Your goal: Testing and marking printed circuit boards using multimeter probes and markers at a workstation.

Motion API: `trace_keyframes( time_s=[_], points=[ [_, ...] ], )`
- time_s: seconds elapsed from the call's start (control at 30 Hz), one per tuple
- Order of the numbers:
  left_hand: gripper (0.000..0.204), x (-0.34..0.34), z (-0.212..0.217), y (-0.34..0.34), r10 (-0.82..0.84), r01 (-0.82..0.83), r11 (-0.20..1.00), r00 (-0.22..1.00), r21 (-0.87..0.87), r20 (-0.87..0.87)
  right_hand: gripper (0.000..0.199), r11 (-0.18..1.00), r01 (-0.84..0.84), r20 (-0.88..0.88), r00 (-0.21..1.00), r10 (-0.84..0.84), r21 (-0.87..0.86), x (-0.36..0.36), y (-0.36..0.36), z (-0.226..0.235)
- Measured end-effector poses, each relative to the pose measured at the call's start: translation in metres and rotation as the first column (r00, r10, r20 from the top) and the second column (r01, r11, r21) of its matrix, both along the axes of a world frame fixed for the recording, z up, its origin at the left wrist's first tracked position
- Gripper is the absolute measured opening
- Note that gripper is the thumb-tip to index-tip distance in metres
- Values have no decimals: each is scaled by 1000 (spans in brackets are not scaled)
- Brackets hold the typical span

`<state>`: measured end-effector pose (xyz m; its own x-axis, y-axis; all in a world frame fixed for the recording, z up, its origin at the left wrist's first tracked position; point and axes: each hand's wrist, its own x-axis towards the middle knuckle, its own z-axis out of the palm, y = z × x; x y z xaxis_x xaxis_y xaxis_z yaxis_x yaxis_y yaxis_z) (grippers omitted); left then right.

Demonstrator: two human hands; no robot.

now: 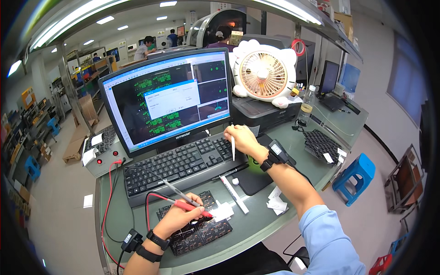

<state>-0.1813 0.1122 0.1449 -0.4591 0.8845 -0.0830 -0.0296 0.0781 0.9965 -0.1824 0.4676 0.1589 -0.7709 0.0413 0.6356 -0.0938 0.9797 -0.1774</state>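
Note:
My left hand (pixel 182 217) is closed round a red test probe (pixel 185 206), whose tip points at a white paper piece (pixel 223 211) on a dark circuit board panel (pixel 201 237). A slim grey stick (pixel 175 189) also passes through that hand's fingers; its kind is unclear. Over the number keys of the black keyboard (pixel 172 165) is my right hand (pixel 243 139), with a thin white pen-like stick (pixel 233 145) between its fingers. I cannot tell whether a fingertip presses a key. A monitor (pixel 167 98) behind the keyboard shows green board layouts and a dialog box.
A white marker (pixel 234 195), its loose cap (pixel 235 181) and a black pen (pixel 228 173) lie before the keyboard. Paper scraps (pixel 276 201) lie right of them. A cat-shaped fan (pixel 262 73) tops a black printer (pixel 263 117). More boards (pixel 323 144) and a bottle (pixel 307 105) stand right.

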Motion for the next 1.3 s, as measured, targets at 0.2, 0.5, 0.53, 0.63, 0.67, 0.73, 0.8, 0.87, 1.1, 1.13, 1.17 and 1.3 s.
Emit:
trace_keyframes(
  time_s=[0.2,0.5,0.53,0.63,0.67,0.73,0.8,0.87,1.1,1.13,1.17,1.3],
  points=[
    [17,-1,0,-2,-4,4,1000,1000,20,-13,15,985,-170,99,980,170,-3,2,-21,1],
    [18,2,2,0,-7,7,1000,1000,0,-22,13,987,-113,111,986,126,-116,17,-17,5],
    [18,2,1,0,0,0,1000,1000,-1,-21,13,980,-133,87,985,147,-149,20,-17,9],
    [18,1,1,-1,-19,19,1000,999,11,-36,15,982,16,62,998,-4,-187,32,-16,15],
    [18,1,4,-1,-11,10,1000,999,-8,-40,16,974,104,82,993,-89,-203,38,-16,17],
    [18,1,6,-2,2,-3,1000,999,-25,-45,15,976,118,84,991,-104,-184,48,-9,7],
    [19,1,6,-3,-11,8,999,997,-34,-73,15,968,77,159,986,-39,-239,59,-8,0],
    [20,1,4,-2,-4,2,999,998,-33,-65,14,976,58,133,991,-30,-212,64,-8,-3],
    [20,0,1,-2,16,-16,1000,1000,8,-17,9,899,21,-256,955,-147,-437,72,-3,4],
    [20,0,1,-2,10,-10,1000,1000,11,-23,8,852,97,-188,957,-223,-514,77,5,12],
    [18,0,-1,1,0,1,1000,999,15,-33,9,855,32,-316,921,-226,-518,79,21,14],
    [16,1,0,0,7,-6,1000,1000,23,-18,29,815,62,-496,766,-409,-577,77,76,24]
  ],
)
